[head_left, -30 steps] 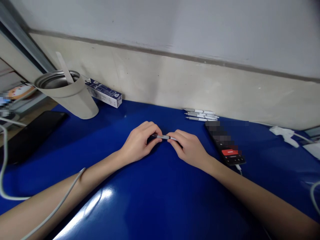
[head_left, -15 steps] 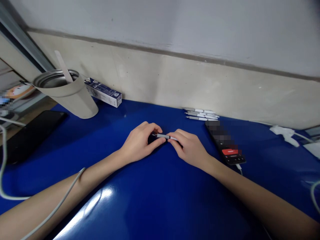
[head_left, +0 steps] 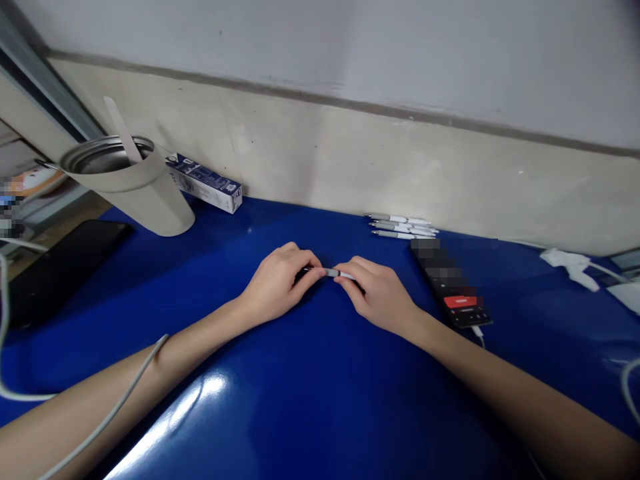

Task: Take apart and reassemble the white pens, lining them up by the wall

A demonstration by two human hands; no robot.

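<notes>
A white and grey pen point(head_left: 330, 272) lies crosswise between my two hands, low over the blue tabletop point(head_left: 310, 387), its tip pointing left. My left hand point(head_left: 281, 281) pinches the grey grip near the tip between thumb and fingers. The white barrel is held by my right hand point(head_left: 379, 292), whose thumb and fingertips cover its rear end. Several similar pens point(head_left: 403, 227) lie side by side near the wall, beyond my right hand.
To the right is a black phone point(head_left: 453, 287) with a cable plugged in. At the far left stand a beige tumbler point(head_left: 150, 197) with a pale stick in it, a blue and white box point(head_left: 210, 187) and a black device point(head_left: 70, 267). A white cable point(head_left: 130, 393) crosses my left forearm.
The thumb and fingers of my left hand have closed on the pen's grip; before, they were apart around its tip. My right hand keeps its hold almost unmoved.
</notes>
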